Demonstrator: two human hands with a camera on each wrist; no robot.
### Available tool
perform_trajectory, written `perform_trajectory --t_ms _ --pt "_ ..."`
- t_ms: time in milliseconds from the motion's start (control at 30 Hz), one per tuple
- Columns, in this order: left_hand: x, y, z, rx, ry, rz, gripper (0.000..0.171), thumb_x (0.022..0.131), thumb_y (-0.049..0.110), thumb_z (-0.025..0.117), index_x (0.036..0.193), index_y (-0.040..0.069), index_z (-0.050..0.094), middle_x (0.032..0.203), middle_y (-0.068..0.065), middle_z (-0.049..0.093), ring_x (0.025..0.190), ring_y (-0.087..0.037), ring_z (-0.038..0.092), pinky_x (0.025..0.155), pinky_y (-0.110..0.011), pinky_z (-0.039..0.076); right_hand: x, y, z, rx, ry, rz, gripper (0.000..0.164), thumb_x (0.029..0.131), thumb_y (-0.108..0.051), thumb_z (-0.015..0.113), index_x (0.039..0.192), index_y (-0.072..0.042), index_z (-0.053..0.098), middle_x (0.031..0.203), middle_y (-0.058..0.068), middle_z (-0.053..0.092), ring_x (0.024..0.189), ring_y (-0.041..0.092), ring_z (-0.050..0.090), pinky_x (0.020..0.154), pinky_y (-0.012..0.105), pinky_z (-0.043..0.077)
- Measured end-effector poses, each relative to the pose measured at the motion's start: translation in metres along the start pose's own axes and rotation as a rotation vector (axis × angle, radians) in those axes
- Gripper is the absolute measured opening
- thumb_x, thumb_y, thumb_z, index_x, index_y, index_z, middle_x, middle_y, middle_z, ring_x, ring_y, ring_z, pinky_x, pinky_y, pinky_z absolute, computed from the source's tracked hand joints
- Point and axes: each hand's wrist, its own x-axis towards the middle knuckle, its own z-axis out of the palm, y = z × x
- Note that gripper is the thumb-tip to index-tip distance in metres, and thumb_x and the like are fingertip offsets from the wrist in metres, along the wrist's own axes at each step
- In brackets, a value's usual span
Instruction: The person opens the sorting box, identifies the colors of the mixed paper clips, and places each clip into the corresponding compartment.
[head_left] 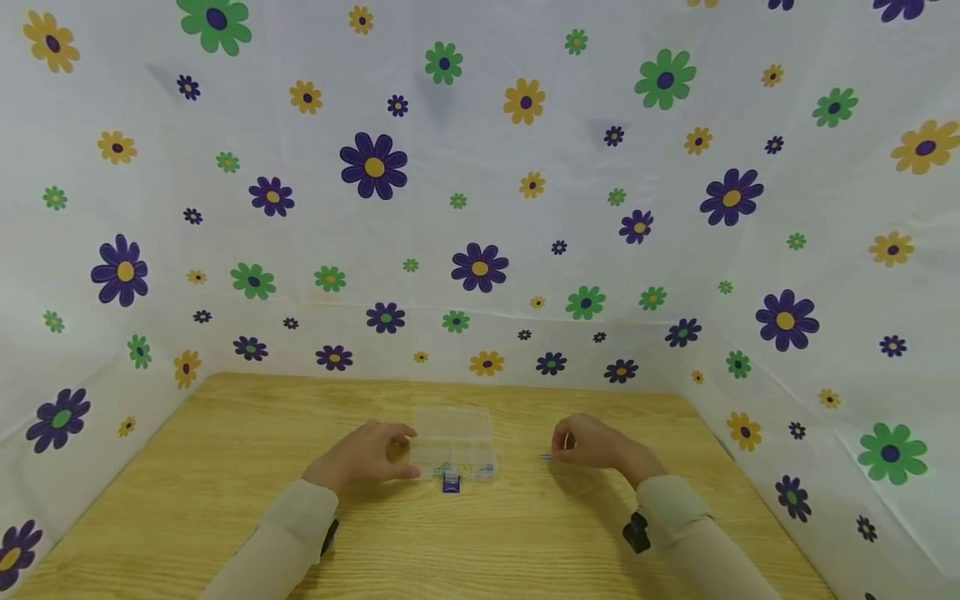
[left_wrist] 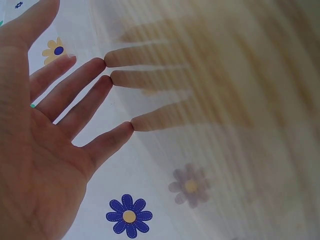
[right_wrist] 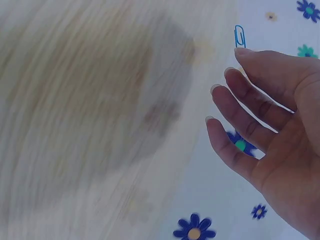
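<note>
A clear plastic divided box [head_left: 452,422] lies on the table in the head view. Small green pieces [head_left: 442,468], yellow pieces [head_left: 465,467] and blue pieces [head_left: 486,469] sit in its front compartments. My left hand [head_left: 367,454] rests at the box's left side, thumb and fingers spread apart. In the left wrist view, the fingertips [left_wrist: 106,62] of that hand meet their reflections on the tabletop. To the right of the box, my right hand [head_left: 596,443] pinches a blue paper clip [right_wrist: 240,36] between thumb and forefinger, its looped end sticking out.
A small dark blue and clear piece [head_left: 451,482] is at the box's front edge. The wood-grain table [head_left: 450,550] is bordered at the back and sides by white flower-printed sheeting [head_left: 420,225].
</note>
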Motion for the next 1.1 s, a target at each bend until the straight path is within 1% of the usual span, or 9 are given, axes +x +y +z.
perform_trajectory --t_ms 167,233,467,533,733,833,1100 --pt "0.000 -0.001 0.000 0.004 0.005 0.024 0.072 0.082 0.054 0.082 0.133 0.006 0.067 0.125 -0.013 0.073 0.118 -0.033 0.066 0.109 -0.057 0.049 0.016 -0.015 0.003 0.004 -0.009 -0.019 0.010 0.094 -0.011 0.072 0.084 -0.010 0.073 0.086 -0.003 0.071 0.078 0.008 0.061 0.071 0.021 0.052" --pt "0.000 -0.001 0.000 0.007 0.006 0.029 0.072 0.082 0.054 0.082 0.133 0.005 0.067 0.125 -0.014 0.073 0.117 -0.033 0.066 0.108 -0.057 0.050 0.023 -0.021 0.005 0.014 -0.014 -0.010 0.010 0.094 -0.011 0.072 0.085 -0.011 0.073 0.086 -0.003 0.070 0.079 0.008 0.061 0.072 0.021 0.051" --pt "0.000 -0.001 0.000 -0.010 -0.001 0.026 0.072 0.083 0.054 0.082 0.134 0.006 0.066 0.125 -0.014 0.073 0.118 -0.033 0.066 0.109 -0.057 0.050 0.041 -0.037 0.013 -0.010 -0.030 -0.049 0.009 0.095 -0.012 0.071 0.086 -0.010 0.072 0.087 -0.002 0.071 0.079 0.007 0.061 0.074 0.021 0.052" --pt "0.000 -0.002 0.001 -0.005 -0.001 0.027 0.072 0.083 0.055 0.082 0.134 0.006 0.067 0.124 -0.013 0.073 0.118 -0.032 0.066 0.109 -0.056 0.050 0.045 -0.041 0.016 -0.008 -0.035 -0.044 0.009 0.095 -0.012 0.071 0.087 -0.010 0.073 0.087 -0.002 0.071 0.079 0.007 0.060 0.074 0.022 0.052" --pt "0.000 -0.002 0.000 0.004 -0.004 0.008 0.073 0.082 0.055 0.082 0.134 0.006 0.066 0.124 -0.014 0.073 0.119 -0.034 0.066 0.110 -0.057 0.049 0.054 -0.049 0.026 0.005 -0.049 -0.058 0.009 0.097 -0.011 0.070 0.089 -0.010 0.073 0.088 -0.002 0.072 0.078 0.006 0.059 0.073 0.022 0.052" --pt "0.000 0.000 0.000 0.001 -0.007 0.004 0.072 0.083 0.053 0.083 0.134 0.005 0.066 0.124 -0.015 0.073 0.119 -0.034 0.065 0.110 -0.057 0.049 0.056 -0.053 0.031 0.024 -0.056 -0.049 0.009 0.097 -0.010 0.070 0.089 -0.010 0.073 0.088 -0.002 0.071 0.078 0.008 0.059 0.073 0.021 0.052" --pt "0.000 0.001 -0.001 0.003 -0.005 0.002 0.071 0.083 0.052 0.083 0.133 0.005 0.066 0.124 -0.014 0.073 0.120 -0.035 0.065 0.110 -0.058 0.048 0.060 -0.058 0.037 -0.003 -0.061 -0.027 0.009 0.097 -0.011 0.071 0.088 -0.012 0.073 0.088 -0.003 0.072 0.077 0.007 0.058 0.073 0.021 0.052"
